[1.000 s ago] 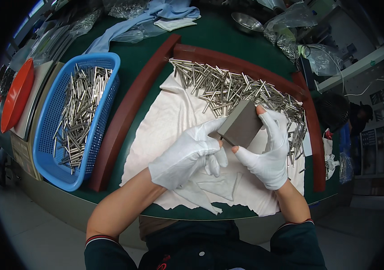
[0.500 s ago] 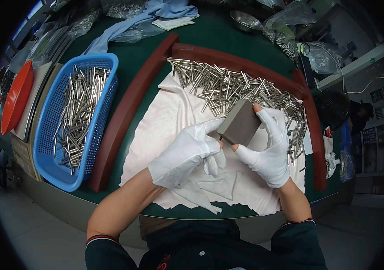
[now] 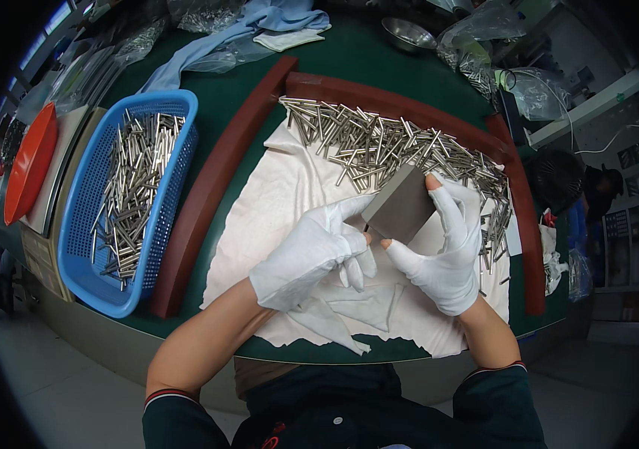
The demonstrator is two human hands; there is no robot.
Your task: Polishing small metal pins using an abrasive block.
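A grey rectangular block (image 3: 403, 209) is tilted between my two hands above the pale cloth. My right hand (image 3: 450, 258), in a white glove with bare thumb and finger tips, grips it between thumb at the near edge and fingers at the far right corner. My left hand (image 3: 316, 251), gloved likewise, closes on the block's left end, index finger along the edge and thumb below the corner. A small dark tip shows by that thumb; its kind I cannot make out. Beyond the block lies a heap of thin metal pins (image 3: 364, 138).
Dark red wooden bars (image 3: 218, 187) frame the cloth (image 3: 256, 217) on the green table. At left stands a blue basket (image 3: 72, 247) of metal pins, beside an orange tray (image 3: 30, 165). A metal bowl (image 3: 409, 34) and blue cloth (image 3: 237, 30) lie at the back.
The block has turned slightly in my hands, so more of its broad face shows and less of its side. Both hands keep nearly the same place.
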